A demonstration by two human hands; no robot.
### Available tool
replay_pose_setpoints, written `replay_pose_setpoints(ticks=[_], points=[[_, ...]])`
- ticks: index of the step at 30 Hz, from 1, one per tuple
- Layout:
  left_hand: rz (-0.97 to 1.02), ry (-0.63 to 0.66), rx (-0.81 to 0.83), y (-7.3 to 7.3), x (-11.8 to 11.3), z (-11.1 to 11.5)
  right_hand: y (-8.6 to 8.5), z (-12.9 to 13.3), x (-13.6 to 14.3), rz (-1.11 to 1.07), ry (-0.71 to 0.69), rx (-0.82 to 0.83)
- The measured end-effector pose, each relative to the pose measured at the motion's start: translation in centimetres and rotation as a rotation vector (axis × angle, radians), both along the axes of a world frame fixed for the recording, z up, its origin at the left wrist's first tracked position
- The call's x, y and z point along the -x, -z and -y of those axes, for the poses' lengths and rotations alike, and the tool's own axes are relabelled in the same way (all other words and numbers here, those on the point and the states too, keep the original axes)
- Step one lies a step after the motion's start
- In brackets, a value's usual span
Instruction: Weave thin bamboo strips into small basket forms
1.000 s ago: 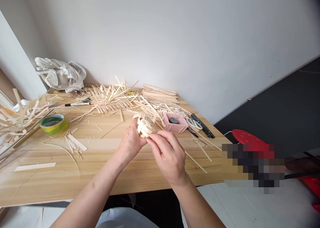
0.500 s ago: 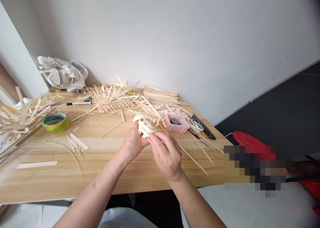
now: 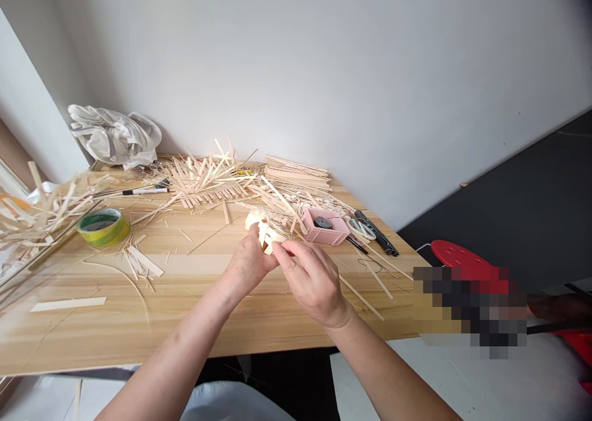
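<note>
A small woven piece of pale, flat strips [image 3: 269,230] is held above the middle of the table. My left hand [image 3: 250,262] wraps around its left and near side, thumb up against it. On its right side my right hand [image 3: 311,279] pinches with thumb and forefinger at the edge of a strip. The fingertips hide part of the weave, and the far fingers of my left hand are out of sight behind it.
Loose pale strips [image 3: 203,183] lie heaped along the wall. A pink crate [image 3: 326,231] with a black spool, scissors [image 3: 362,230] and a black tool [image 3: 377,233] sit right. Green-yellow tape [image 3: 102,228] and a white bag [image 3: 118,138] are left. A red stool [image 3: 462,257] stands beyond the table's edge.
My right hand has shifted slightly up and its wrist has swung to the right. The woven piece has turned a little in my left hand, which stays nearly in place.
</note>
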State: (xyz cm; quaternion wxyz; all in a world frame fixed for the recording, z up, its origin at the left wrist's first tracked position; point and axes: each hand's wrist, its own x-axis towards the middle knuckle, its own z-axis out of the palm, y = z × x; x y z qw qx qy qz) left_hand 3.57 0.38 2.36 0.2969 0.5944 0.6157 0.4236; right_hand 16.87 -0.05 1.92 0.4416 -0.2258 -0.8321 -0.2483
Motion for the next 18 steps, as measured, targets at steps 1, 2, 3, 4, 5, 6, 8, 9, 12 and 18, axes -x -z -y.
replay_pose_setpoints(ticks=[1,2,3,4,5,6,8,9,12,18], points=[[-0.022,0.003,0.019,0.0,0.0,0.0,-0.2,0.0,-0.1,0.017,-0.003,0.001],[-0.047,0.006,0.045,0.0,0.0,0.0,-0.3,0.0,-0.1,0.036,-0.006,0.002],[-0.070,0.011,0.068,0.0,0.1,0.0,-0.5,0.0,-0.2,0.059,-0.009,0.002],[-0.088,0.014,0.073,0.0,0.1,0.0,-0.6,0.0,-0.3,0.084,-0.013,0.001],[-0.105,0.016,0.075,0.0,0.1,0.0,-0.7,0.0,-0.4,0.107,-0.015,-0.003],[-0.118,0.021,0.080,0.0,0.2,-0.1,-0.7,0.0,-0.4,0.125,-0.017,-0.008],[-0.133,0.042,0.082,0.0,0.2,-0.1,-0.7,0.1,-0.4,0.128,-0.012,-0.015],[-0.137,0.054,0.077,0.0,0.2,-0.1,-0.6,0.1,-0.3,0.110,-0.008,-0.014],[-0.152,0.108,0.055,-0.1,-0.1,0.1,-0.2,0.1,0.3,0.036,0.010,0.010],[-0.171,0.110,0.018,0.4,-0.4,0.1,-0.2,0.3,1.2,-0.055,0.011,0.027]])
